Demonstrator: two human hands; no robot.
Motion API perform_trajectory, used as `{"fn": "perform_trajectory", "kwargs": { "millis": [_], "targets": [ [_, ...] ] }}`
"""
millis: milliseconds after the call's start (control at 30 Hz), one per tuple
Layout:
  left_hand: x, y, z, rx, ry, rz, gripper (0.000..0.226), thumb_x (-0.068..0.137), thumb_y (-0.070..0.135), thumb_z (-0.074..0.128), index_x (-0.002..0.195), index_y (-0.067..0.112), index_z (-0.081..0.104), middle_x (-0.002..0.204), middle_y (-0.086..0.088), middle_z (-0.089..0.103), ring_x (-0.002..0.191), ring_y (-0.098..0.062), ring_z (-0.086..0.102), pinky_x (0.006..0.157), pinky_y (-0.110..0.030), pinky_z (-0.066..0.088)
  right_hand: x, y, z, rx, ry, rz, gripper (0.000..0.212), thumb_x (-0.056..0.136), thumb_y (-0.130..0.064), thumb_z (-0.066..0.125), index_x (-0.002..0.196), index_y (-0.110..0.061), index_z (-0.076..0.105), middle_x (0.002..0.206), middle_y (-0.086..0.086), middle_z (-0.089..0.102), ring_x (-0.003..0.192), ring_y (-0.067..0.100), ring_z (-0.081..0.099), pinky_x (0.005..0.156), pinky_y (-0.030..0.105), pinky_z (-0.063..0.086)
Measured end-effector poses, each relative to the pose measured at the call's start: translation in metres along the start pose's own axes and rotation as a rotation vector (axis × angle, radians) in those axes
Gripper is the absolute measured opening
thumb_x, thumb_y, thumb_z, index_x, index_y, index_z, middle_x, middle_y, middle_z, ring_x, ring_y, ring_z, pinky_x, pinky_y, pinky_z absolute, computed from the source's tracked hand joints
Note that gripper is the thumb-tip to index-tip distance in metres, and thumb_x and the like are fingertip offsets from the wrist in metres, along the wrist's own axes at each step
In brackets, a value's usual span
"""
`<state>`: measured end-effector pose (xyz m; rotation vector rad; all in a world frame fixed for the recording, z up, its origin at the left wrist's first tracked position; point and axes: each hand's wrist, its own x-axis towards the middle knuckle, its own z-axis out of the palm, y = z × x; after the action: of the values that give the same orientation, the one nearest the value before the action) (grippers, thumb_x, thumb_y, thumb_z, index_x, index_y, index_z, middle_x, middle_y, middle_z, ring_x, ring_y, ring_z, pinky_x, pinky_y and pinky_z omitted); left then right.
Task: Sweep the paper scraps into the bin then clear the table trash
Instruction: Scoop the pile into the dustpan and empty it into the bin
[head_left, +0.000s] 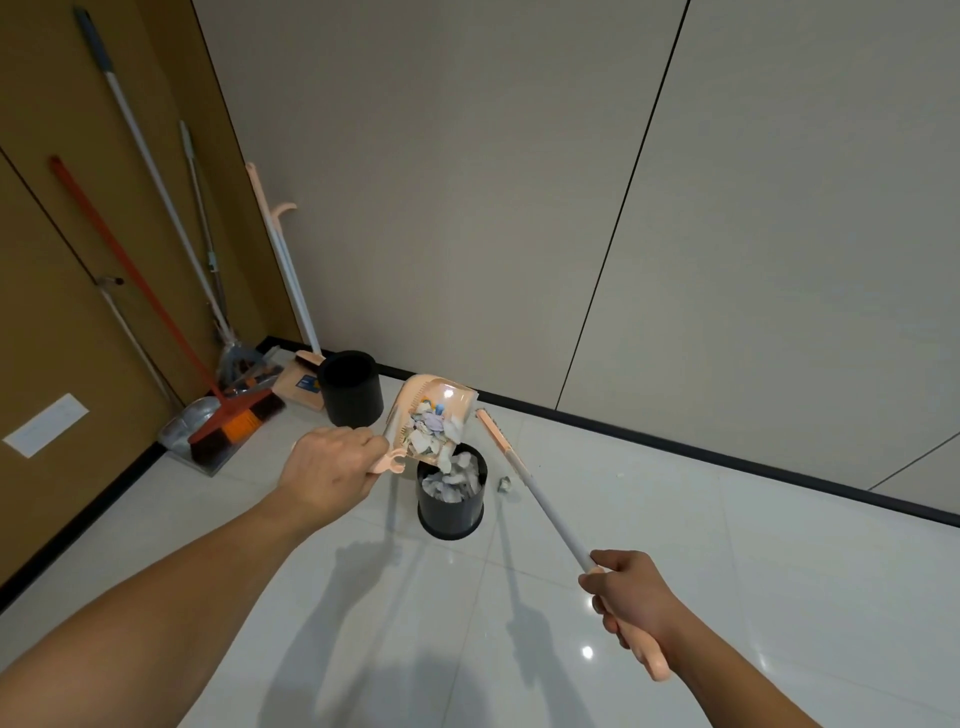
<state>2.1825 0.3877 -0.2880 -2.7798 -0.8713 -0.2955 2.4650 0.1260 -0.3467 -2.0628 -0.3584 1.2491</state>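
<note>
My left hand grips the handle of a peach dustpan, which is tilted over a black bin. Paper scraps slide from the pan into the bin, which holds several white scraps. My right hand grips the peach end of a long white-and-peach broom handle; the broom's far end points at the floor just right of the bin. One crumpled scrap lies on the tiles beside the bin.
A second black bin stands by the wall corner. Several brooms, mops and a metal dustpan lean in the left corner, with an orange-handled broom among them. Glossy white floor tiles spread toward me.
</note>
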Motion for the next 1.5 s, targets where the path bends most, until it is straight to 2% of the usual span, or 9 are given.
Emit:
{"fn": "perform_trajectory", "kwargs": {
  "millis": [333, 533, 733, 900, 1133, 1233, 1333, 1433, 1500],
  "targets": [
    [-0.003, -0.003, -0.008, 0.023, -0.027, 0.143, 0.025, 0.063, 0.029, 0.087, 0.078, 0.022, 0.068, 0.063, 0.003, 0.06, 0.052, -0.013, 0.054, 0.048, -0.021, 0.042, -0.001, -0.001, 0.001, 0.036, -0.004, -0.014, 0.033, 0.085, -0.013, 0.065, 0.118, -0.012, 0.063, 0.061, 0.007, 0.048, 0.043, 0.019, 0.039, 0.045, 0.023, 0.028],
    [-0.006, -0.01, -0.011, 0.057, -0.048, 0.193, 0.024, 0.062, 0.023, 0.087, 0.076, 0.021, 0.067, 0.061, 0.003, 0.058, 0.05, -0.014, 0.052, 0.046, -0.023, 0.038, 0.0, -0.001, 0.006, 0.037, 0.026, -0.001, 0.044, 0.088, -0.013, 0.065, 0.13, -0.018, 0.056, 0.066, 0.01, 0.052, 0.043, 0.019, 0.041, 0.045, 0.023, 0.03],
    [-0.011, -0.019, -0.01, 0.159, -0.158, 0.274, 0.019, 0.079, 0.024, 0.075, 0.097, 0.023, 0.067, 0.076, 0.002, 0.063, 0.063, -0.013, 0.057, 0.057, -0.025, 0.041, -0.001, -0.004, 0.016, 0.044, 0.019, 0.012, 0.03, 0.086, -0.012, 0.064, 0.115, -0.016, 0.058, 0.061, 0.007, 0.049, 0.042, 0.019, 0.039, 0.044, 0.022, 0.028],
    [-0.012, -0.029, -0.016, 0.116, -0.102, 0.256, 0.025, 0.065, 0.021, 0.086, 0.083, 0.021, 0.069, 0.064, 0.003, 0.06, 0.054, -0.013, 0.053, 0.05, -0.024, 0.034, -0.001, -0.004, 0.024, 0.033, 0.03, 0.025, 0.03, 0.086, -0.011, 0.064, 0.117, -0.011, 0.061, 0.06, 0.007, 0.046, 0.042, 0.019, 0.037, 0.044, 0.022, 0.027],
    [-0.014, -0.046, -0.011, 0.079, -0.065, 0.257, 0.025, 0.067, 0.022, 0.085, 0.087, 0.019, 0.069, 0.069, 0.001, 0.063, 0.057, -0.013, 0.056, 0.051, -0.023, 0.034, 0.001, -0.01, 0.043, 0.054, 0.045, 0.014, 0.028, 0.088, -0.01, 0.064, 0.115, -0.015, 0.06, 0.063, 0.008, 0.048, 0.042, 0.019, 0.039, 0.044, 0.022, 0.028],
    [-0.013, -0.064, -0.007, 0.027, -0.033, 0.184, 0.025, 0.067, 0.02, 0.085, 0.086, 0.018, 0.069, 0.07, 0.001, 0.063, 0.058, -0.016, 0.057, 0.049, -0.025, 0.042, 0.006, -0.011, 0.052, 0.058, 0.05, 0.011, 0.015, 0.085, -0.009, 0.063, 0.1, -0.011, 0.061, 0.063, 0.009, 0.044, 0.043, 0.02, 0.036, 0.045, 0.024, 0.026],
    [-0.02, -0.083, 0.0, 0.011, 0.004, 0.087, 0.027, 0.062, 0.021, 0.088, 0.079, 0.017, 0.067, 0.063, 0.0, 0.058, 0.051, -0.018, 0.054, 0.047, -0.023, 0.029, 0.011, -0.011, 0.057, 0.066, 0.072, 0.034, 0.008, 0.085, -0.007, 0.062, 0.092, -0.01, 0.06, 0.064, 0.009, 0.044, 0.044, 0.02, 0.036, 0.046, 0.026, 0.026],
    [-0.028, -0.098, 0.012, -0.016, 0.04, -0.016, 0.023, 0.065, 0.021, 0.086, 0.076, 0.016, 0.066, 0.062, 0.0, 0.057, 0.051, -0.02, 0.053, 0.046, -0.024, 0.027, 0.02, -0.01, 0.06, 0.091, 0.095, 0.068, 0.018, 0.087, -0.007, 0.064, 0.089, -0.023, 0.056, 0.065, 0.011, 0.049, 0.042, 0.019, 0.04, 0.045, 0.025, 0.031],
    [-0.034, -0.107, 0.02, -0.028, 0.046, -0.134, 0.018, 0.07, 0.023, 0.082, 0.077, 0.017, 0.066, 0.063, 0.0, 0.057, 0.051, -0.021, 0.052, 0.043, -0.024, 0.03, 0.027, -0.007, 0.06, 0.097, 0.112, 0.084, 0.019, 0.087, -0.005, 0.065, 0.083, -0.021, 0.055, 0.065, 0.011, 0.049, 0.042, 0.019, 0.04, 0.045, 0.025, 0.032]
  ]
}}
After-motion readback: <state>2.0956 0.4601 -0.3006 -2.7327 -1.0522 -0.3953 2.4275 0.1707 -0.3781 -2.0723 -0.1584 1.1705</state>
